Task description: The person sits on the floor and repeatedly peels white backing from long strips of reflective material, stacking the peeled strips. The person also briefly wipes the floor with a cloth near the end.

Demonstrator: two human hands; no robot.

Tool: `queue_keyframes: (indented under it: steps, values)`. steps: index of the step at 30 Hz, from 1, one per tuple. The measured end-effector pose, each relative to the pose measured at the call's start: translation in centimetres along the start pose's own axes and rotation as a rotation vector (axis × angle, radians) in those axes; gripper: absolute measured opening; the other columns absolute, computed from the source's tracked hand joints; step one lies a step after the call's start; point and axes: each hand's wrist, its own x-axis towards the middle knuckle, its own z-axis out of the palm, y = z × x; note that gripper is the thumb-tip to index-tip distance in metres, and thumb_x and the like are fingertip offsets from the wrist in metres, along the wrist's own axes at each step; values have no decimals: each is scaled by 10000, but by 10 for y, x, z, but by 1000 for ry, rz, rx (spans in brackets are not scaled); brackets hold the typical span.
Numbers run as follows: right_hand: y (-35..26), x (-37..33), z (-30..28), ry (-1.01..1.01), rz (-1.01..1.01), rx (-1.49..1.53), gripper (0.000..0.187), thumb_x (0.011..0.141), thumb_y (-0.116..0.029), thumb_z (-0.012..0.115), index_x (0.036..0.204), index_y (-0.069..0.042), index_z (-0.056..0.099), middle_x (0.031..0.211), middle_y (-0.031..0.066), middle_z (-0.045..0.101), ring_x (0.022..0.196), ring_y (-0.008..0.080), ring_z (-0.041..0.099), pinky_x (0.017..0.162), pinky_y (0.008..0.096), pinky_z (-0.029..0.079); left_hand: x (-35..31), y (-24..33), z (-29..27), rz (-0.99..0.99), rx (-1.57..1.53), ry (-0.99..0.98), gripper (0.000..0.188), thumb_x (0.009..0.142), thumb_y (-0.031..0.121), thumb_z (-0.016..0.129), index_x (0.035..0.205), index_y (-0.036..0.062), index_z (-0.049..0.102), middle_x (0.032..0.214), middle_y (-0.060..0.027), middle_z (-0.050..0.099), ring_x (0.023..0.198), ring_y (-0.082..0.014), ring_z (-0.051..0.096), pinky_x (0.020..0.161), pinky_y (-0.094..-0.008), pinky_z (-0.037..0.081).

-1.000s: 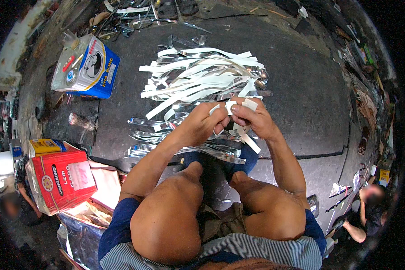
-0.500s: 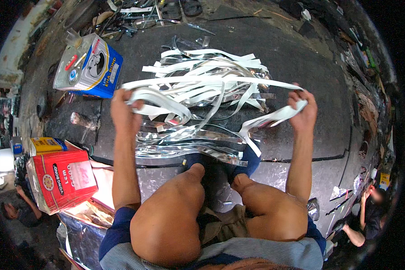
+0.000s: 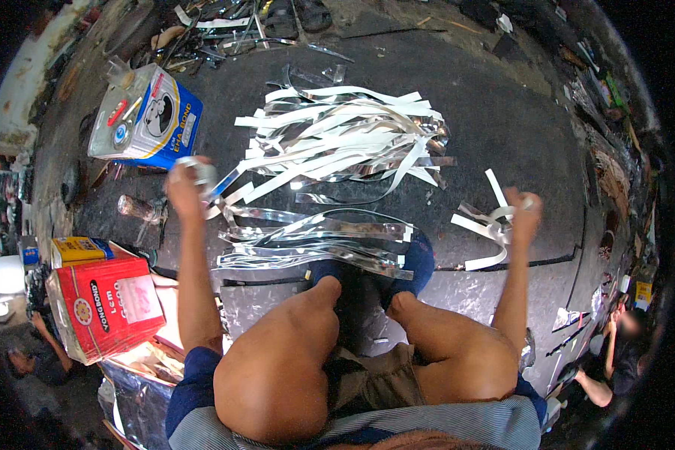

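My left hand [image 3: 183, 193] is closed on white strips, blurred, beside the blue and white can [image 3: 146, 120]; their lower ends trail near the pile. At the right, my right hand [image 3: 526, 217] grips several white strips [image 3: 478, 223], whose ends fan out to the left of the fist. Between my hands lies a loose pile of white and shiny silver strips [image 3: 337, 142] on the dark floor. Closer to my feet, a flatter bundle of silver strips [image 3: 315, 251] stretches sideways.
A red can [image 3: 105, 300] stands at the left, with a small yellow box [image 3: 79, 247] behind it. A clear bottle [image 3: 135, 208] lies near my left forearm. Sandals [image 3: 311, 15] and scraps litter the far edge. Other people sit at lower left and lower right.
Both hands have moved outward and lower. The long white strip stretched between them no longer spans the gap; separate strips now hang from each hand.
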Motion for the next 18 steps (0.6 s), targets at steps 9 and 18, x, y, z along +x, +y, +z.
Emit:
queue_keyframes:
  steps: [9,18]
  values:
    - [-24,-148,121,-914,-405,-434,308,779,-314,693,843,-34,580,804,187,635,769,410,605,666,470,464,-159,45,179,229,274,-898,546,756,409,697,1182,161,464,761,-158,617,706,-377,620,652,-448,480]
    - [-204,-139,57,-655,-614,179,167,824,-193,684,828,-46,606,645,49,568,567,141,529,520,289,400,-150,94,175,333,94,-852,205,824,301,658,839,97,645,639,-148,607,628,-344,613,566,-426,458]
